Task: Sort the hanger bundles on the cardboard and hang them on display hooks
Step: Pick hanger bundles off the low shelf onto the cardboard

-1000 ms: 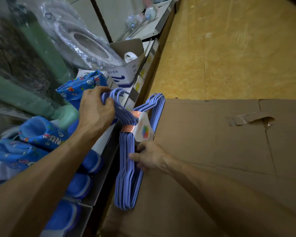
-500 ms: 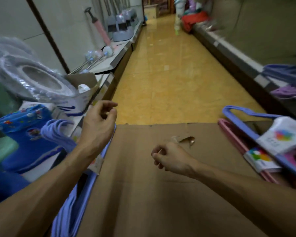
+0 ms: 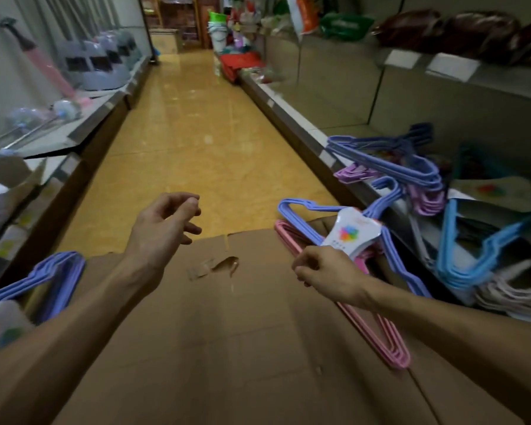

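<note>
Brown cardboard point(image 3: 227, 348) fills the lower view, flat, tape torn near its far edge. Left hand point(image 3: 163, 228) hovers above that edge, fingers point(image 3: 181, 200) loosely curled, holding nothing. Right hand point(image 3: 328, 271) sits at the right edge, fingers curled at the pink bundle point(image 3: 377, 329); whether they grip it, cannot tell. Purple bundle point(image 3: 390, 250) with white label point(image 3: 350, 233) lies across the pink one. Another purple bundle point(image 3: 52, 274) lies off the left edge. More hangers point(image 3: 460, 265) piled on the right shelf point(image 3: 325, 139)
</note>
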